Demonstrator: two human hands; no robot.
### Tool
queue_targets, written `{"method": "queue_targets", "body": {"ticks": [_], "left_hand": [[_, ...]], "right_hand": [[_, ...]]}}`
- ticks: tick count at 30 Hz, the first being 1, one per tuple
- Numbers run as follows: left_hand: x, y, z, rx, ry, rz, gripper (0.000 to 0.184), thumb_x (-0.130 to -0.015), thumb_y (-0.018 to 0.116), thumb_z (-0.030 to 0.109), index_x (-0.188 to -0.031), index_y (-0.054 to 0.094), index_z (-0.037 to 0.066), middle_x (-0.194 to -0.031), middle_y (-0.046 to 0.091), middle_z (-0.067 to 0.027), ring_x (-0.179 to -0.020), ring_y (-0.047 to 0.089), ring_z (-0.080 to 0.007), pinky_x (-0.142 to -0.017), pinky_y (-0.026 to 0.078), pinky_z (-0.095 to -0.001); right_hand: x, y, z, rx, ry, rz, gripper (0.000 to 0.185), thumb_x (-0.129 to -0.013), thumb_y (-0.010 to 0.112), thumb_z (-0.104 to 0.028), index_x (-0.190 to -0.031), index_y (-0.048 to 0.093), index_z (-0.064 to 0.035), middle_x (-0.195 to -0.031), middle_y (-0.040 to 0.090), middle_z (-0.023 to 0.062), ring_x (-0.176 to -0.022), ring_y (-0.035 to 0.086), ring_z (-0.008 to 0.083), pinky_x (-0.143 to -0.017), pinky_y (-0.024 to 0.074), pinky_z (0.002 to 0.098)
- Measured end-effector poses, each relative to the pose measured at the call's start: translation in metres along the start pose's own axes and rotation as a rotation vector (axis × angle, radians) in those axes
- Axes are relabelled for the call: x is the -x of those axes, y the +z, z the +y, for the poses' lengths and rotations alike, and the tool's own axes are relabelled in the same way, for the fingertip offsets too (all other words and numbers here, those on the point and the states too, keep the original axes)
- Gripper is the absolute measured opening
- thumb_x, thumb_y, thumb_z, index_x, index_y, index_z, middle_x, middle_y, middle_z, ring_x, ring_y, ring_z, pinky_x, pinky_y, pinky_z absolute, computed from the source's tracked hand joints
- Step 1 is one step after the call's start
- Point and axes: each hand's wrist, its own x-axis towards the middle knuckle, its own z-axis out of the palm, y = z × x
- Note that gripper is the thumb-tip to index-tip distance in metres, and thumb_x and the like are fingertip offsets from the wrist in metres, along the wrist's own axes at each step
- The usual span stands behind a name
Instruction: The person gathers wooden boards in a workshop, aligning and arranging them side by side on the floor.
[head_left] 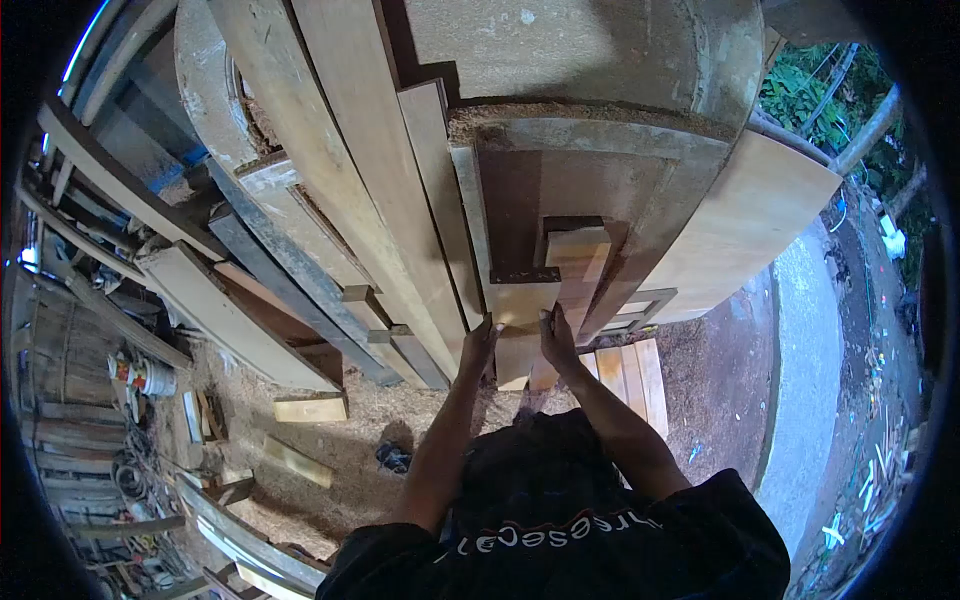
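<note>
A short wooden board (526,305) stands near-upright in front of me, with a dark upper end. My left hand (481,346) grips its left edge, and my right hand (556,340) has hold of the right edge. Directly behind it is a second short board (578,258), also dark at the top. Both are close to a framed wooden panel (600,150) that leans away from me. Long planks (390,180) slope down just left of my left hand. My fingers are only partly visible around the edges.
Several pale boards (632,378) lie beside my right forearm. A large plywood sheet (745,235) leans at the right. Offcuts such as a wood block (310,409) lie on the sawdust-covered floor (370,440). A white bucket (150,376) stands at the far left.
</note>
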Motion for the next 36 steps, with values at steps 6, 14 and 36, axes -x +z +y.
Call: {"method": "queue_targets", "body": {"ticks": [6,14,36], "left_hand": [[-0.004,0.005,0.028,-0.287,-0.141,0.017,0.048,-0.096,0.058,0.03,-0.135,0.05,0.003,-0.104,0.066,-0.0258,-0.093,0.069,-0.0267,-0.075,0.052,-0.0373],[-0.003,0.01,0.024,-0.166,-0.022,0.282,0.036,-0.092,0.064,0.03,-0.117,0.068,0.005,-0.068,0.067,-0.0114,-0.058,0.057,-0.0138,-0.056,0.048,-0.0339],[-0.006,0.012,0.061,-0.201,-0.08,0.309,0.03,-0.091,0.064,0.025,-0.11,0.07,0.003,-0.094,0.073,-0.0124,-0.084,0.069,-0.018,-0.074,0.054,-0.0315]], "right_hand": [[-0.006,-0.006,-0.005,-0.045,0.031,-0.017,0.05,-0.103,0.043,-0.034,-0.14,0.04,-0.0019,-0.126,0.058,0.0249,-0.12,0.056,0.0352,-0.098,0.044,0.0405],[-0.013,-0.01,-0.011,0.149,-0.027,0.05,0.034,-0.099,0.053,-0.026,-0.123,0.057,-0.0025,-0.093,0.068,0.0236,-0.085,0.069,0.0339,-0.071,0.0517,0.0385],[-0.026,-0.01,-0.021,0.215,-0.126,0.198,0.046,-0.085,0.074,-0.025,-0.119,0.058,0.0014,-0.102,0.061,0.0194,-0.095,0.062,0.0318,-0.079,0.0511,0.0389]]}}
